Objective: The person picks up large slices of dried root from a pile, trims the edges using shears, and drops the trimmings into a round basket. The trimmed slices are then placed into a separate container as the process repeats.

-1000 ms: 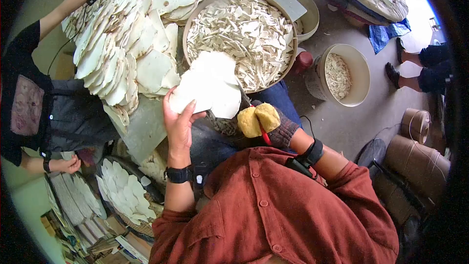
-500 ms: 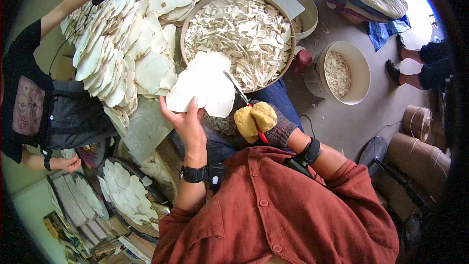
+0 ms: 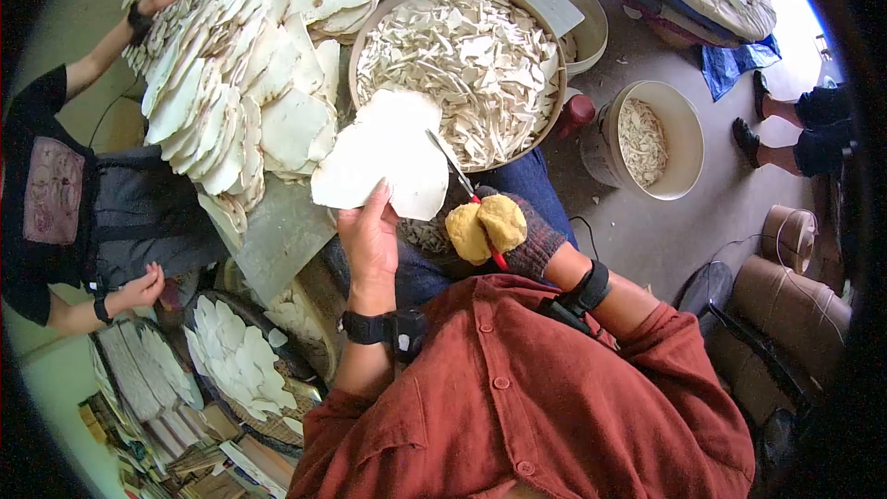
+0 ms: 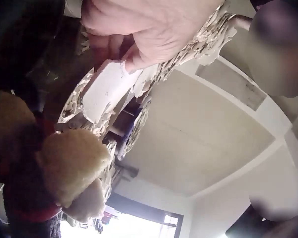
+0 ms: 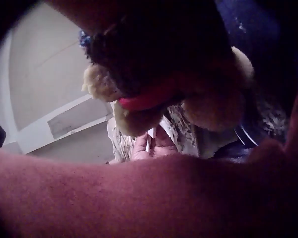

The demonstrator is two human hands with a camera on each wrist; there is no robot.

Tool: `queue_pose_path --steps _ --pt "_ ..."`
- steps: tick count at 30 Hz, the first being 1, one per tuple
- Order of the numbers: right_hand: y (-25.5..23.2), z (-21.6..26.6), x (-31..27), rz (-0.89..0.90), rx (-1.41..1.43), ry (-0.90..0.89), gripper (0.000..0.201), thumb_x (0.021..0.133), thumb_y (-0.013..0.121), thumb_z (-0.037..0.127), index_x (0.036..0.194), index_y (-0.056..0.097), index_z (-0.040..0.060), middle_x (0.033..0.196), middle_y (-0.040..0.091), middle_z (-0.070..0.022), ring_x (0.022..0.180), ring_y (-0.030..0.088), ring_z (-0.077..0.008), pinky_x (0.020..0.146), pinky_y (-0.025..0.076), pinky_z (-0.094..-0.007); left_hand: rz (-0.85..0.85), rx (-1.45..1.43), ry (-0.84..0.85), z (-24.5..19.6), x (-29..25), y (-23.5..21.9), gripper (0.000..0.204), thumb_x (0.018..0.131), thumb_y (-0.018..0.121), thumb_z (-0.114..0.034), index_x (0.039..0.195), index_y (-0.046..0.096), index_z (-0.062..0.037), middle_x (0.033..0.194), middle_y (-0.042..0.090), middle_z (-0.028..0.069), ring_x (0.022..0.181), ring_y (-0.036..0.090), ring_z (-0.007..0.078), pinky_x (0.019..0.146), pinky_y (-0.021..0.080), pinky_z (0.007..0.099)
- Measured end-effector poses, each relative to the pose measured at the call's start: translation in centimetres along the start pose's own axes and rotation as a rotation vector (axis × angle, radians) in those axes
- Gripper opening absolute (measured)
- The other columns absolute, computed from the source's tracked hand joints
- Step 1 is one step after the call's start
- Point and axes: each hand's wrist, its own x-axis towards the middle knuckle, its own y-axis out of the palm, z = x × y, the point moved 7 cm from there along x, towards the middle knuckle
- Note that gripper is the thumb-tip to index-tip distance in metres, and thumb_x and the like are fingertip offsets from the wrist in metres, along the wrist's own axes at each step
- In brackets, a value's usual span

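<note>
My left hand (image 3: 370,242) pinches a thin, flat white sheet (image 3: 383,162) with an uneven outline, thumb on top and fingers underneath. In the left wrist view the sheet (image 4: 107,91) shows nearly edge-on below the fingertips. A dark knitted glove covers my right hand (image 3: 531,242), which grips scissors (image 3: 453,164) with red handles. Yellow foam-like padding (image 3: 502,222) bulges around the handles. The scissor blades point up and left, overlapping the sheet's right edge in the head view. In the right wrist view the glove and padding hide most of the scissors.
A round tray (image 3: 354,83) of white chips stands ahead, beside a large heap of white sheets (image 3: 296,129) on a grey table (image 3: 277,249). A bucket (image 3: 684,176) of chips stands on the right. Another person (image 3: 55,194) stands at the left.
My left hand has shifted right along the sheet's near edge, and the sheet lies slightly turned. My right hand stays nearly in place. The other person's upper hand has lifted off the heap.
</note>
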Motion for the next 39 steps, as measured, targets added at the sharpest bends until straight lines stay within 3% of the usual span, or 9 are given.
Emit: queue_pose_path --steps 3,11,13,15,20,26,27,34,39 --pt "0.1 -1.6 0.0 -0.042 0.511 0.146 0.016 0.083 0.055 0.013 0.099 0.056 0.01 0.093 0.06 -0.0054 0.086 0.058 -0.0168 0.081 0.047 -0.0295 0.001 0.036 -0.01 0.1 -0.1 0.1 0.037 0.082 0.054 0.0 0.118 0.044 -0.0023 0.109 0.054 0.0076 0.094 0.057 0.0166 0.08 0.049 0.0293" --pt "0.7 0.6 0.1 0.033 -0.324 -0.09 0.018 0.087 0.045 0.01 0.1 0.056 0.0055 0.097 0.06 -0.007 0.091 0.057 -0.0195 0.088 0.044 -0.0299 0.02 0.03 -0.009 0.3 0.0 0.2 0.036 0.082 0.054 0.0 0.116 0.046 -0.0019 0.11 0.054 0.008 0.095 0.056 0.0176 0.082 0.048 0.0303" --pt "0.9 0.8 0.1 0.066 -0.133 -0.033 0.018 0.088 0.044 0.009 0.101 0.056 0.0041 0.098 0.06 -0.008 0.091 0.057 -0.0199 0.088 0.044 -0.0304 0.033 0.002 -0.06 0.4 0.3 -0.2 0.037 0.081 0.054 0.0 0.117 0.046 -0.0024 0.111 0.054 0.0079 0.096 0.056 0.0182 0.085 0.047 0.0312" --pt "1.3 -0.6 0.2 0.121 0.915 0.165 0.019 0.089 0.044 0.009 0.102 0.055 0.0029 0.098 0.06 -0.0092 0.091 0.058 -0.0202 0.088 0.045 -0.0308 0.093 -0.017 -0.028 -0.4 0.7 -0.2 0.038 0.08 0.055 0.001 0.117 0.046 -0.003 0.111 0.054 0.0072 0.097 0.055 0.0186 0.088 0.044 0.0325" --pt "-1.3 -1.3 -1.5 0.066 -0.007 0.061 0.02 0.089 0.045 0.008 0.105 0.054 0.0009 0.102 0.059 -0.0094 0.093 0.057 -0.0181 0.087 0.046 -0.0303 0.173 -0.029 0.1 -4.4 1.8 -0.4 0.031 0.078 0.056 0.004 0.108 0.054 -0.0043 0.106 0.057 0.0066 0.1 0.053 0.0171 0.093 0.04 0.0331" --pt "1.4 1.9 -1.9 0.175 0.752 0.128 0.018 0.089 0.047 0.008 0.104 0.055 0.003 0.103 0.058 -0.0077 0.092 0.057 -0.0185 0.086 0.045 -0.0299 0.46 0.479 0.519 -7.5 3.5 0.8 0.007 0.072 0.062 -0.002 0.076 0.064 -0.0066 0.14 0.027 0.013 0.122 0.037 0.0254 0.1 0.034 0.0375" --pt "1.2 3.4 -2.1 0.157 0.214 -0.063 0.017 0.088 0.048 0.008 0.102 0.057 0.0032 0.103 0.059 -0.0075 0.093 0.057 -0.0176 0.087 0.044 -0.0301 0.466 0.462 0.481 -7.7 3.4 1.3 0.007 0.071 0.062 -0.001 0.075 0.064 -0.0062 0.14 0.028 0.0127 0.122 0.037 0.0257 0.1 0.035 0.0374" --pt "1.2 2.3 -1.7 0.227 0.594 0.047 0.02 0.086 0.051 0.006 0.105 0.057 0.0038 0.105 0.059 -0.0068 0.097 0.055 -0.016 0.09 0.043 -0.0294 0.586 0.577 0.564 -7.6 2.9 2.4 0.008 0.071 0.061 0.002 0.072 0.065 -0.0052 0.139 0.029 0.0119 0.122 0.038 0.0259 0.098 0.038 0.0369" --pt "1.4 3.5 -2.2 0.192 0.131 -0.17 0.022 0.087 0.051 0.008 0.108 0.056 0.004 0.106 0.058 -0.0071 0.098 0.055 -0.016 0.09 0.042 -0.0293 0.592 0.592 0.548 -7.2 3.4 2.0 0.006 0.072 0.061 -0.003 0.076 0.064 -0.0065 0.14 0.028 0.0121 0.124 0.036 0.0283 0.101 0.034 0.039"
